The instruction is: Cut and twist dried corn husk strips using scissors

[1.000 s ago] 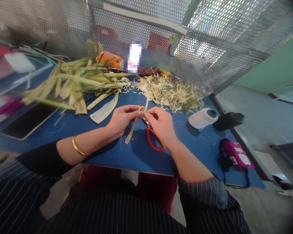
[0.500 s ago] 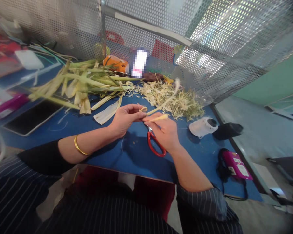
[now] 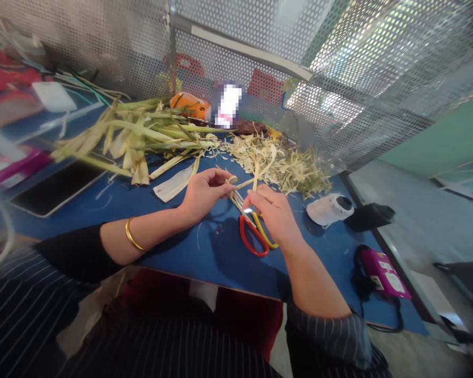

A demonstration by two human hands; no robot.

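Between the thumb and fingers of my left hand (image 3: 205, 193) is a small folded piece of pale husk (image 3: 232, 180), with a narrow strip running right from it. My right hand (image 3: 275, 212) is closed in a pinch on a pale husk strip (image 3: 256, 176) that stands up above the fingers. Under and beside my right hand, scissors with one red and one yellow handle (image 3: 254, 236) lie on the blue table (image 3: 220, 262). A wide flat piece of husk (image 3: 172, 186) rests left of my left hand.
Long green husks (image 3: 137, 131) lie at the back left, shredded husk (image 3: 276, 163) at the back right. A dark tablet (image 3: 63, 186) is at left. White (image 3: 327, 210) and black (image 3: 370, 216) thread spools and a magenta box (image 3: 386, 273) stand at right. Metal mesh (image 3: 240, 47) rises behind.
My right hand has moved slightly right and down, away from my left hand, and its strip now points upward. More of the scissors shows, including the yellow handle. The view has shifted slightly.
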